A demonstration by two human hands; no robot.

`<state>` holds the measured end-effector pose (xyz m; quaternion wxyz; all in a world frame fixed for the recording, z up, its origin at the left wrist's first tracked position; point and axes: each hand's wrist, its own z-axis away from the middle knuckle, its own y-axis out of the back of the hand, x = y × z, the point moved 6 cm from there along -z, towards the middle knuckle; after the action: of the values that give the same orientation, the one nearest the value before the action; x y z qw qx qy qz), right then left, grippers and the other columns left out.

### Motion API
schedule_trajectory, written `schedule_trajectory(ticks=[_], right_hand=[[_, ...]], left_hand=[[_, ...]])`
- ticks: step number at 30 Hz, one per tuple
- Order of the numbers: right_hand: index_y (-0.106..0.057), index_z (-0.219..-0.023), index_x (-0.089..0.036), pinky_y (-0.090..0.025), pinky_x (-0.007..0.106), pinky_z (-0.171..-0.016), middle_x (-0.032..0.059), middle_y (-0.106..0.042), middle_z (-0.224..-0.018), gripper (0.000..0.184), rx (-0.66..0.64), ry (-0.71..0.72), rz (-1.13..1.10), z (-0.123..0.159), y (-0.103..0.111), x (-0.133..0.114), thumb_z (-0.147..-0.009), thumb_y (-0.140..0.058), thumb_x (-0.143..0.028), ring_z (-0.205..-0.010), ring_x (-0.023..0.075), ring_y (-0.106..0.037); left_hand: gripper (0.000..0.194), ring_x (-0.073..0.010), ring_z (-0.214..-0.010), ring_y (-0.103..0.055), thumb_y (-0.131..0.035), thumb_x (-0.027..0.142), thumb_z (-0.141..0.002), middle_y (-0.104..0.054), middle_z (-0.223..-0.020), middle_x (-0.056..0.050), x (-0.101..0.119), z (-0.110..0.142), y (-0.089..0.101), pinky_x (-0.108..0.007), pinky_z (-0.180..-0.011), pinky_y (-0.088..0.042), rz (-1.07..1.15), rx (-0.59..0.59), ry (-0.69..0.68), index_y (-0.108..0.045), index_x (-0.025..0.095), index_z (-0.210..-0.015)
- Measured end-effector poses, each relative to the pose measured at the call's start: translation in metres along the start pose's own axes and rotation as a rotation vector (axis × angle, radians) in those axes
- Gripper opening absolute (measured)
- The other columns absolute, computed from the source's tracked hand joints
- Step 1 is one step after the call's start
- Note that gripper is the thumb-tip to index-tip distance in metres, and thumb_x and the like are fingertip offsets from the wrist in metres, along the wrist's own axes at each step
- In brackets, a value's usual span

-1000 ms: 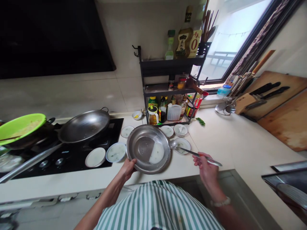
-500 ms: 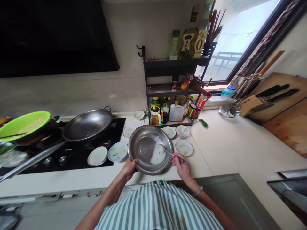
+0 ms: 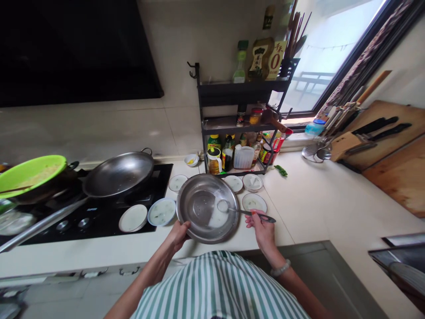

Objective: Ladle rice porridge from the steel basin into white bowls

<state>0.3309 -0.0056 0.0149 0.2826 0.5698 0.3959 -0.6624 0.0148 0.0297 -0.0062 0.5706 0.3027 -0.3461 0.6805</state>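
Note:
My left hand [image 3: 179, 235] grips the near left rim of a wide metal basin [image 3: 195, 208], tilting it so that whitish liquid [image 3: 217, 219] pools on its right side. In my right hand [image 3: 262, 228] is the dark handle of a ladle [image 3: 223, 205], whose round bowl is over the pool and looks filled with the liquid. Bowls of similar pale liquid with green bits stand around the basin: a blue-rimmed bowl [image 3: 162, 212] and a white bowl [image 3: 133, 218] on the left, and a shallow bowl [image 3: 254, 202] on the right, with several more behind.
A long-handled wok [image 3: 119, 173] sits on the black stove at left, beside a green colander [image 3: 33, 175]. Behind the basin stands a black spice rack [image 3: 237, 128] with bottles. A knife block [image 3: 347, 144] and cutting boards [image 3: 395, 124] are at right.
My right hand has moved right and the ladle's bowl has come up out of the liquid, its handle now lying flatter. My left hand still holds the basin in nearly the same place.

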Motion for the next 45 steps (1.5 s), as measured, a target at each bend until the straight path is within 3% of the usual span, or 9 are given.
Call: schedule_trajectory(ticks=[25,33,45], right_hand=[[-0.064,-0.087,-0.016,-0.053,0.028,-0.043,0.0053,-0.070,-0.062,0.045,0.006,0.008,0.000,0.002,0.004,-0.010,-0.068,-0.077,-0.054,-0.050,0.0184,-0.064],[-0.065,-0.086,-0.016,-0.054,0.028,-0.043,0.0050,-0.069,-0.060,0.043,0.015,0.026,0.002,0.003,0.007,-0.015,-0.068,-0.078,-0.052,-0.051,0.0187,-0.065],[-0.064,-0.087,-0.015,-0.053,0.027,-0.043,0.0056,-0.070,-0.062,0.043,0.019,-0.008,-0.010,0.004,0.010,-0.008,-0.068,-0.079,-0.051,-0.051,0.0179,-0.064]], left_hand=[[0.026,-0.0146,-0.055,-0.058,-0.063,0.012,-0.069,-0.060,-0.064,0.001,-0.003,-0.004,0.000,-0.031,-0.057,-0.051,0.006,-0.036,-0.018,-0.054,0.016,-0.093],[0.025,-0.0143,-0.054,-0.059,-0.059,0.010,-0.073,-0.062,-0.065,0.001,-0.003,-0.002,-0.002,-0.031,-0.058,-0.053,-0.001,-0.034,-0.019,-0.052,0.016,-0.097],[0.027,-0.0158,-0.056,-0.061,-0.060,0.010,-0.073,-0.064,-0.067,-0.002,-0.002,0.000,-0.003,-0.033,-0.058,-0.054,0.003,-0.023,-0.015,-0.053,0.014,-0.098]])
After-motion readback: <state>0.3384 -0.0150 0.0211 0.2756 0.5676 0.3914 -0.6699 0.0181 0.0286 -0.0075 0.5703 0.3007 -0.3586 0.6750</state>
